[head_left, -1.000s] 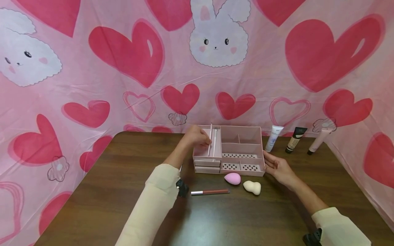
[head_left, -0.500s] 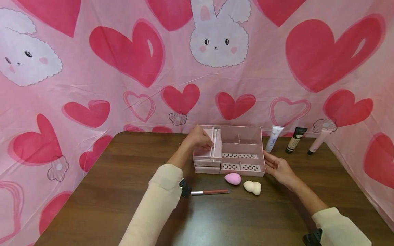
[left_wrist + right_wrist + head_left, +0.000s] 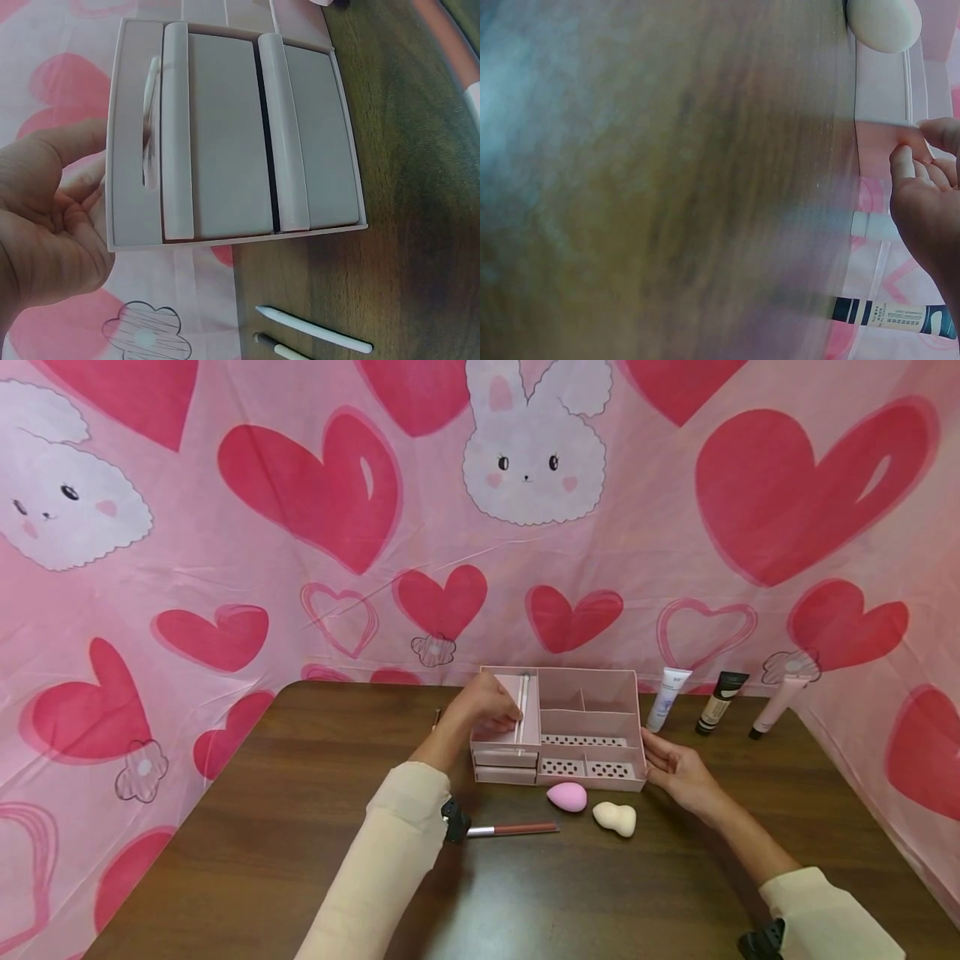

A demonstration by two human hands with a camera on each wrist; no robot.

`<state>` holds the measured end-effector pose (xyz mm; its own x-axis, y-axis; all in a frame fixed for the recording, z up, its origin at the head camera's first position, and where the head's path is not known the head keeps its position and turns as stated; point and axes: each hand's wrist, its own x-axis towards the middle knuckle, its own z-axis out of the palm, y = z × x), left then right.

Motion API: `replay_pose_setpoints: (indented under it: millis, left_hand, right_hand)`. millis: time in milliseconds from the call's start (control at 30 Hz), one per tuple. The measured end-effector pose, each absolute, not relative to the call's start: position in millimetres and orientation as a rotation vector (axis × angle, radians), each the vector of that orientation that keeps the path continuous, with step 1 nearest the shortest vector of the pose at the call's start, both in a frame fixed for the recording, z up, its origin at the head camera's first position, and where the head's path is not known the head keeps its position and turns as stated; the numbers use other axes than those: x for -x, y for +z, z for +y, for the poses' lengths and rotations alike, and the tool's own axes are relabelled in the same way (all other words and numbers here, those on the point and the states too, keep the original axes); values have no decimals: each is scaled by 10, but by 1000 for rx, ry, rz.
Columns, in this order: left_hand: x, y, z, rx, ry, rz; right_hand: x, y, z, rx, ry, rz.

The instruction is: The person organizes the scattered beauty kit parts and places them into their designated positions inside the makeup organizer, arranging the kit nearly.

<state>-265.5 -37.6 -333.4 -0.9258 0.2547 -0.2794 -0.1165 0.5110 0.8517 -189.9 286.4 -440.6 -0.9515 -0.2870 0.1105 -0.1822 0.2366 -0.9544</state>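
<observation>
A pink makeup organizer [image 3: 588,681] stands on the table, with open compartments and two drawers [image 3: 225,135] at its left front. My left hand [image 3: 487,703] reaches into its upper left compartment, fingertips pinching a slim pale makeup brush. A similar slim brush [image 3: 524,693] lies lengthwise there, close beside it. In the left wrist view the organizer's wall hides most of the fingertips, and a white stick shows through its front slot. My right hand [image 3: 681,772] grips the organizer's right front corner, thumb and fingers at the wall [image 3: 881,146].
In front lie a pink makeup sponge [image 3: 567,796], a cream sponge [image 3: 615,818] and a lip gloss-like brown tube [image 3: 525,829]. To the right stand white [image 3: 666,700], black [image 3: 720,702] and pink [image 3: 778,706] tubes. A white pencil-like stick [image 3: 315,328] lies left of the organizer.
My left hand has moved slightly right and toward me, lowering the slim brush beside the other one in the compartment. The right hand stays on the organizer.
</observation>
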Motion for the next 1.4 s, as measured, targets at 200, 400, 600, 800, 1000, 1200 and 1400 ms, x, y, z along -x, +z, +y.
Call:
replay_pose_setpoints:
  millis: [200,400,600,800,1000,1200,1400]
  left_hand:
    - [2641,-3334,-379,-126,1389,2389]
    - [2632,-3345,-398,-153,1416,2387]
    - [2622,-3342,-456,-249,1423,2444]
    - [2625,-3338,-517,-241,1491,2402]
    - [2633,-3332,-605,-191,1550,2340]
    - [2639,-3309,-718,-142,1582,2335]
    - [2604,-3295,-803,-145,1649,2320]
  right_hand:
    - [1892,-4409,2868,454,-1816,2409]
    - [1887,-4416,2872,437,-1791,2429]
    - [1878,-4404,2874,440,-1802,2415]
    - [1868,-4400,2882,442,-1810,2414]
    - [1877,-4391,2884,409,-1746,2448]
    - [1890,-4386,2873,432,-1784,2424]
    - [1893,-4389,2865,465,-1825,2389]
